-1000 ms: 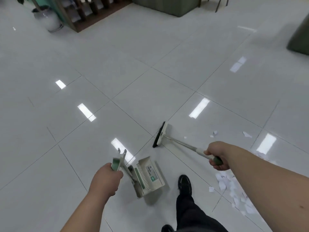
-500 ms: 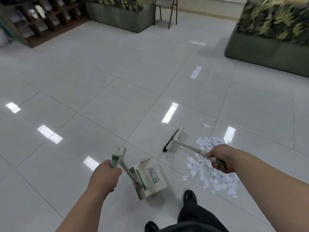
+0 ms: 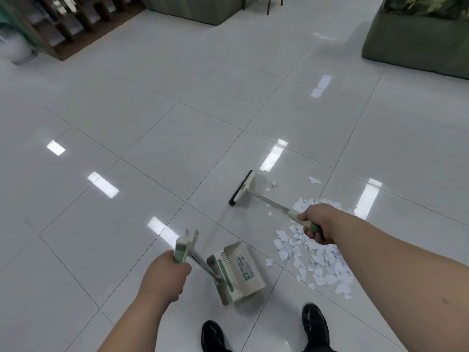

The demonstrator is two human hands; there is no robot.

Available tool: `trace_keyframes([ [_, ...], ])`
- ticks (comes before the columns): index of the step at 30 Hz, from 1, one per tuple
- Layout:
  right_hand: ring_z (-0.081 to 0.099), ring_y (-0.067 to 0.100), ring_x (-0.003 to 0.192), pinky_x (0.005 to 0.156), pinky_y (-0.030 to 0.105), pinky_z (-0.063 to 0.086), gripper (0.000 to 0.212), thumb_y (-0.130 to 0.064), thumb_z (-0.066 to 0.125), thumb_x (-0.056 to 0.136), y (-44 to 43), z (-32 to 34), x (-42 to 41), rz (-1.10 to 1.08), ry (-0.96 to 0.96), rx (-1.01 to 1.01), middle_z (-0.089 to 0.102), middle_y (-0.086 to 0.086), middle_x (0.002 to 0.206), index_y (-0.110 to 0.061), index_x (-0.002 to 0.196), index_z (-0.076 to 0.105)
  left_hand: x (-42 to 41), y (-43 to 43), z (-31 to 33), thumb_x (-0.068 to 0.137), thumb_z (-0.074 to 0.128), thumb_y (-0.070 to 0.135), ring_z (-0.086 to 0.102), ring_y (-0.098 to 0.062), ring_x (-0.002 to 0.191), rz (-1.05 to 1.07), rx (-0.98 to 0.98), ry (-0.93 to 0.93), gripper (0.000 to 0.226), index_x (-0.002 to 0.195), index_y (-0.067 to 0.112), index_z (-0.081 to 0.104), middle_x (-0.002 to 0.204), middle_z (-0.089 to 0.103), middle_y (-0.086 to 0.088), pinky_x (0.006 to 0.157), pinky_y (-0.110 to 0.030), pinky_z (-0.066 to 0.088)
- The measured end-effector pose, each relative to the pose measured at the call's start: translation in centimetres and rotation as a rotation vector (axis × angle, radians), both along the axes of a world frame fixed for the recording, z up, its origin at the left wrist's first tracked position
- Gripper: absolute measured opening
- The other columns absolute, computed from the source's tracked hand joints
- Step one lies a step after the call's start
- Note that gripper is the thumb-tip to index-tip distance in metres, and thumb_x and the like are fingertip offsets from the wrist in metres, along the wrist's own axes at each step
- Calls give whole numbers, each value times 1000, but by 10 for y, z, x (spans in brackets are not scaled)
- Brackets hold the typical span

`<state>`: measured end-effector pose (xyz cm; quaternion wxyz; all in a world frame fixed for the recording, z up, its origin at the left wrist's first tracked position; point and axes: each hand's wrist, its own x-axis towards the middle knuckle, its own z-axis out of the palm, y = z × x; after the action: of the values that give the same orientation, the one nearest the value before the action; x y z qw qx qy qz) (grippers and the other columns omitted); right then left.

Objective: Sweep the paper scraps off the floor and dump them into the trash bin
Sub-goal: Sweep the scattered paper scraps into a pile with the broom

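Person is standing on the glossy tiled floor (image 3: pixel 177 138), both arms reaching forward and down. Right hand (image 3: pixel 318 224) is gripping the green-ended handle of the broom (image 3: pixel 256 195), fingers curled tight around the shaft. Broom head is lying out ahead on the tile, dark bristles facing left, just left of the scraps and not touching the main heap.

Left hand (image 3: pixel 166 273) is making a closed fist around the upright handle of the dustpan (image 3: pixel 238 271); fingers are wrapped fully, thumb side up. Pan is sitting tilted just ahead of the shoes, labelled cream side turned up.

Paper scraps (image 3: pixel 317 260) are lying heaped on the floor right of the pan, partly under the right forearm; a few loose bits are sitting near the broom head, one just beside the pan.

Black shoes (image 3: pixel 314 326) are showing at the bottom edge. Green planter boxes (image 3: pixel 411 47) are standing at the far side. Trash bin: cannot tell which object it is.
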<state>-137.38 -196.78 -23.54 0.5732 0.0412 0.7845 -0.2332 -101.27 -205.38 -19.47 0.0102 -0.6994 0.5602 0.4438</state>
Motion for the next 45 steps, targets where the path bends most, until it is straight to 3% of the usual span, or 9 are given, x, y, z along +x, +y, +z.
trace_keyframes([
  [6, 50, 15, 44, 44, 20, 37, 10, -16, 60, 97, 70, -15, -82, -32, -85, 61, 56, 9, 74, -9, 103, 57, -79, 40, -2, 79, 50, 3, 34, -22, 50, 82, -32, -39, 7, 79, 10, 49, 66, 45, -9, 50, -29, 32],
  [10, 54, 16, 40, 41, 22, 45, 27, -16, 67, 94, 129, -9, -127, -108, -117, 101, 60, 10, 77, -7, 117, 56, -113, 51, 12, 80, 50, 2, 35, -23, 49, 63, -30, -76, 7, 78, 9, 49, 66, 46, -9, 51, -28, 34],
  [14, 50, 15, 37, 36, 18, 40, 29, -18, 65, 94, 150, 18, -156, -128, -138, 80, 57, 9, 65, -5, 119, 59, -145, 52, 24, 82, 50, 2, 38, -23, 47, 49, -32, -83, 7, 82, 7, 54, 68, 49, -11, 50, -26, 36],
  [19, 42, 13, 39, 33, 14, 28, 16, -21, 60, 96, 146, 59, -191, -122, -149, 12, 53, 6, 61, -8, 104, 59, -179, 62, 27, 82, 50, 1, 38, -23, 48, 14, -40, -39, 7, 81, 7, 53, 69, 49, -11, 50, -26, 36],
  [25, 44, 12, 36, 30, 15, 30, 16, -24, 56, 99, 140, 53, -218, -236, -176, -72, 52, 5, 60, -8, 103, 55, -197, 78, 29, 81, 51, 2, 35, -23, 46, 26, -58, -9, 8, 78, 9, 50, 68, 45, -10, 49, -27, 34],
  [31, 50, 12, 37, 30, 16, 37, 15, -23, 53, 101, 112, 10, -214, -442, -248, -130, 53, 5, 67, -11, 110, 54, -198, 99, 33, 81, 49, 2, 30, -22, 50, 27, -61, 2, 8, 80, 10, 50, 69, 41, -9, 49, -27, 29],
  [35, 50, 11, 52, 30, 16, 39, 11, -20, 55, 100, 119, -2, -187, -682, -386, -126, 53, 6, 73, -10, 105, 55, -189, 108, 36, 79, 50, 2, 28, -21, 53, 41, -67, -5, 11, 79, 12, 45, 68, 39, -8, 50, -28, 27],
  [39, 50, 13, 45, 32, 16, 41, 10, -18, 59, 98, 140, 9, -145, -943, -482, -160, 53, 7, 69, -11, 105, 58, -189, 115, 39, 80, 51, 2, 30, -21, 52, 7, -72, 15, 11, 78, 11, 46, 65, 41, -7, 49, -27, 28],
  [45, 46, 11, 42, 33, 14, 38, 2, -9, 56, 93, 166, 63, -137, -842, -348, -227, 51, 6, 60, -8, 93, 55, -194, 124, 42, 78, 51, 3, 34, -22, 49, -99, -81, -16, 9, 76, 11, 47, 64, 45, -7, 53, -29, 32],
])
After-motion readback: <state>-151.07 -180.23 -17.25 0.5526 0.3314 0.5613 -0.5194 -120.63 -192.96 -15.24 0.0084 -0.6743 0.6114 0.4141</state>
